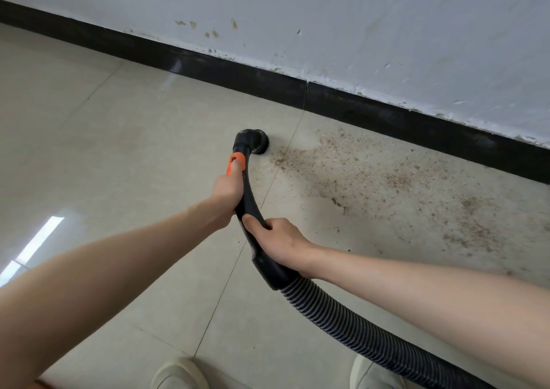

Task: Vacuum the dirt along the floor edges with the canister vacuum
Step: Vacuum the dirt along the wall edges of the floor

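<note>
- We see the left hand (224,192) wrapped round the wand (248,201) just below its orange collar (236,162), thumb laid along the collar; this grip is closed on the wand.
- The nozzle (256,144) sits on the floor (119,138) just left of the dirt (387,186), near the skirting (387,111) but apart from it.
- The right hand (281,240) holds the wand lower down, just above where the hose (357,326) joins; that grip is closed on it too.
- We judge the wand stiff, light and smooth plastic, best held as now: one hand near the collar to steer, one near the joint to carry.
- We judge the hose soft and springy; it will drag and tug back, so we would not hold it by the ribs.
- The dirt looks loose and granular, spread right of the nozzle along the skirting, so we reckon most of the edge is still to do.
- Count: one wand, one nozzle, one collar, one hose, two hands, two shoes (178,373) below the hose, one patch of dirt. The canister is out of view.
</note>
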Demonstrator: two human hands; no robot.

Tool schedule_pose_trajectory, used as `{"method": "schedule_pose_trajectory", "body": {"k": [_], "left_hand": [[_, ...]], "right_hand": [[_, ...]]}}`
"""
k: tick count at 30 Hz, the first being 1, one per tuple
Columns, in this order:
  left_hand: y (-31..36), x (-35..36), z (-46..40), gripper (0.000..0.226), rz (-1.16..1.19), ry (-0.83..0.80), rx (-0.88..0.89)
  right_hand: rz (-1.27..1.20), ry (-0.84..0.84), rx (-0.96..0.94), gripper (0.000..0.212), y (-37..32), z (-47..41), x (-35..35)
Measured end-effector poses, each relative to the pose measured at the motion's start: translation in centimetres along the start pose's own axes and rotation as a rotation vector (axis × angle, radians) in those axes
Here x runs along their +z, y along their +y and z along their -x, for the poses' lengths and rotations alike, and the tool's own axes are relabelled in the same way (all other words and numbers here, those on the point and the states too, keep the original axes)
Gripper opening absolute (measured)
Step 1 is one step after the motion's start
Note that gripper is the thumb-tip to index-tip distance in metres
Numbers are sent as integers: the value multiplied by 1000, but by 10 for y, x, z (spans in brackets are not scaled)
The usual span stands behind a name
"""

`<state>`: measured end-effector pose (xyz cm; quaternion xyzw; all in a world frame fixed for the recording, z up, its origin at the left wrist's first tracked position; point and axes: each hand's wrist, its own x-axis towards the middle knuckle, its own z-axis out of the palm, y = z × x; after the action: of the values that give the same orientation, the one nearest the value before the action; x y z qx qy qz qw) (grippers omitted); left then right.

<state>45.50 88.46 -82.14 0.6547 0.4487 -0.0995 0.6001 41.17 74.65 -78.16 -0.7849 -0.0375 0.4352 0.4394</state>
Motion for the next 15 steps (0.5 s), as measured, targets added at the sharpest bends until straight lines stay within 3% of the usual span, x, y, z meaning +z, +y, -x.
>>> {"method": "schedule_pose_trajectory", "body": {"k": [15], "left_hand": [[16,24,20,53,-33,-237,-41]], "right_hand": [[0,138,63,47,9,15,0]]}}
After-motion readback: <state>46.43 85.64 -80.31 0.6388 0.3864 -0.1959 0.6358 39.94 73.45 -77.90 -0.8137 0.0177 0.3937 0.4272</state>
